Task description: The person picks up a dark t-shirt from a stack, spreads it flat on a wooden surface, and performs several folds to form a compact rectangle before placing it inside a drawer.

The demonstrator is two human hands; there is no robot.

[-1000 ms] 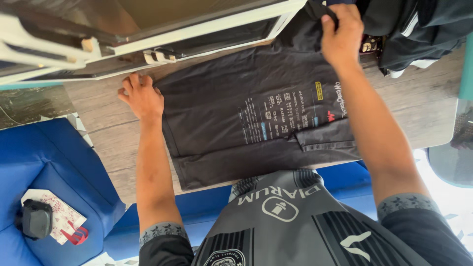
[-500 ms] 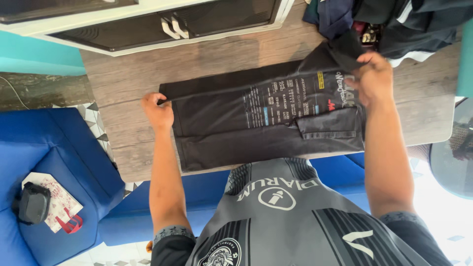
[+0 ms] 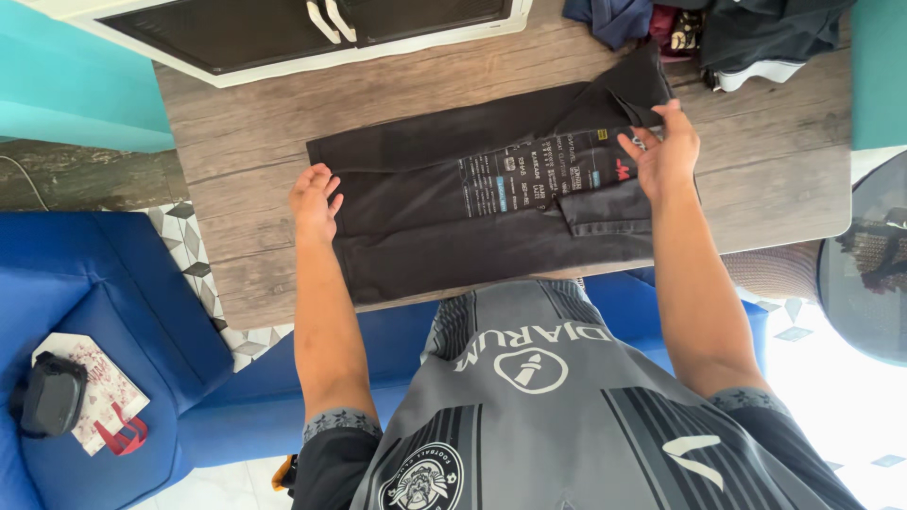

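- Here our left hand (image 3: 315, 200) lies flat, fingers spread, on the left end of the black shirt (image 3: 425, 231).
- Our right hand (image 3: 664, 151) presses open on the folded-over right end, beside the printed panel.
- The shirt lies partly folded across the wooden table (image 3: 246, 142), hands well apart.
- A pile of clothes (image 3: 727, 28) sits at the table's far right corner.
- A blue sofa (image 3: 104, 312) stands to the left.

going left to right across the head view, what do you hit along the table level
Blue sofa → left hand → black t-shirt → right hand → bare end of the wooden table → round glass table.
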